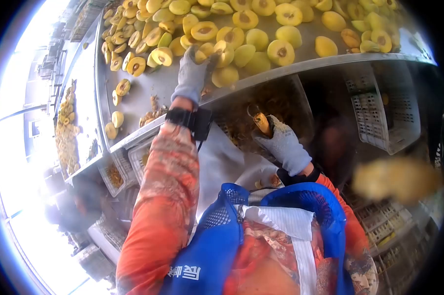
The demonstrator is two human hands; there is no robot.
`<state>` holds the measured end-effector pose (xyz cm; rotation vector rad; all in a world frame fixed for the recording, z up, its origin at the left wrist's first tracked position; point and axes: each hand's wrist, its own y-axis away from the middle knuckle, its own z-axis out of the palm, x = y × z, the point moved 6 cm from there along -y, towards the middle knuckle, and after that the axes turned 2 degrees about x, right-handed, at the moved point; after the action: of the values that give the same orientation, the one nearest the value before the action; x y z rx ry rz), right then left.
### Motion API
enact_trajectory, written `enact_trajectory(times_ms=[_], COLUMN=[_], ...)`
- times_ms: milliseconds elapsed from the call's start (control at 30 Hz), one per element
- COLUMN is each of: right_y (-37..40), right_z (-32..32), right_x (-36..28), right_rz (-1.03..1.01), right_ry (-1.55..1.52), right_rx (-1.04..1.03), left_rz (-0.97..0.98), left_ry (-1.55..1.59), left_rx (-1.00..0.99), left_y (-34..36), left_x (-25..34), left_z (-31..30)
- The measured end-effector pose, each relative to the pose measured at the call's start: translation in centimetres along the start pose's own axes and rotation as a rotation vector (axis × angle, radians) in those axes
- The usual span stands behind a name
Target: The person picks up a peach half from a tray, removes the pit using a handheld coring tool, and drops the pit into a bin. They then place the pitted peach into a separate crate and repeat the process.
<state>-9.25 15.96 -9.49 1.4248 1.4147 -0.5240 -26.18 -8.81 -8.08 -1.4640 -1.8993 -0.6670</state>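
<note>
My left hand (191, 76), in a grey glove, reaches over the near edge of the metal table (148, 91). Its fingers are spread around a yellow peach half (200, 56) among other halves; whether they press on it is hard to see. My right hand (284, 149), gloved too, is wrapped round the wooden handle of a pitting tool (262, 124). A thin curved metal loop sticks out at the tool's far end. Below that loop lies a crate (300, 101) with brown scraps, partly hidden by the hand.
Many halved peaches (282, 52) cover the table's far side, some showing dark pits. The table's raised metal rim (330, 61) runs in front of me. White plastic crates (372, 115) stand at the right and lower left. A blurred yellowish shape (398, 180) is at the right.
</note>
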Motion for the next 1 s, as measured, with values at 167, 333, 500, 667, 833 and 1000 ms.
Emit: enact_trajectory(times_ms=[167,333,500,667,833,1000], right_y=[-0.2,-0.4,1.2,2.9,2.6,3.1], right_z=[0.2,2.4,3.4,3.6,2.8,3.2], right_x=[-2.8,-8.5,-10.0,-9.6,-8.7,-7.9], right_rz=[-0.159,-0.361,-0.306,-0.046,-0.564,-0.262], right_ry=[-0.114,0.075,-0.247,-0.581,-0.159,-0.031], right_rx=[0.016,-0.031,-0.056,-0.153,0.169,0.018], left_rz=[-0.245,0.115,0.035,-0.038,0.255,-0.032], left_ry=[1.280,0.751,1.079,1.227,0.491,1.145], left_rx=[-0.362,-0.251,-0.212,-0.233,-0.223,-0.256], left_y=[2.3,9.9,13.8,16.1,16.1,17.6], left_x=[0.6,1.7,3.3,4.4,1.7,4.2], left_z=[-2.7,-5.5,-5.6,-3.9,-4.0,-4.2])
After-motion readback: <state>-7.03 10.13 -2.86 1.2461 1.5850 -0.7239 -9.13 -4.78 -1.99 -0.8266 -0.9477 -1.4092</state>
